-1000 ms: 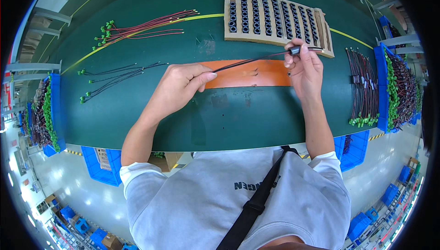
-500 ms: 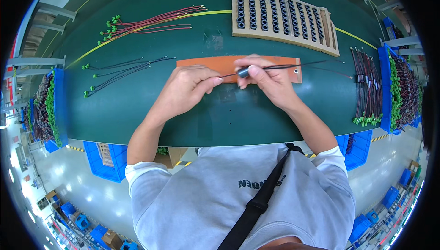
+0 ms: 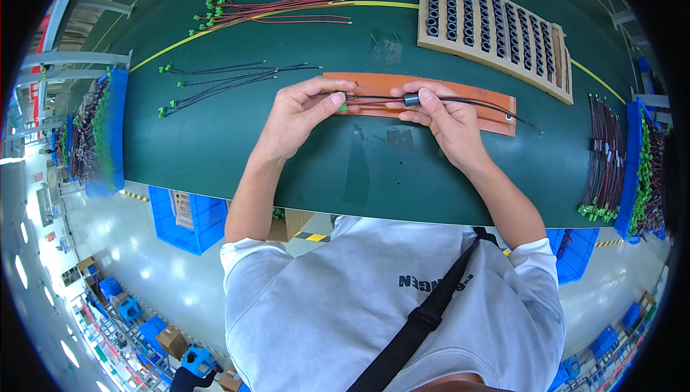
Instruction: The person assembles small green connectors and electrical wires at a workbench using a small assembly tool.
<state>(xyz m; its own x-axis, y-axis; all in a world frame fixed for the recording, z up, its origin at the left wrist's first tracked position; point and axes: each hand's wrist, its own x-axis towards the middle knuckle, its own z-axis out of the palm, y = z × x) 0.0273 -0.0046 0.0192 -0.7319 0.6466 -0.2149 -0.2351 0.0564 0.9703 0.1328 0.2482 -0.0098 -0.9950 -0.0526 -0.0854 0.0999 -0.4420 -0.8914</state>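
Both hands work over an orange strip on the green table. My left hand is closed, thumb and finger pinching the left end of black and red wires, where a green connector shows below the thumb. A short dark ferrite core sits around the wires, pinched in my right hand. From the core, the black wires run on past the right hand, their free ends beyond the strip's right end.
A wooden tray of ferrite cores stands at the back right. Red wires and black wires with green connectors lie to the left. Finished-looking wire bundles lie at the right, beside a blue bin; another blue bin stands left.
The whole view has shifted, so the table's things appear farther right. The gap between my left fingers and the core has widened, and a green connector now shows at the left fingers.
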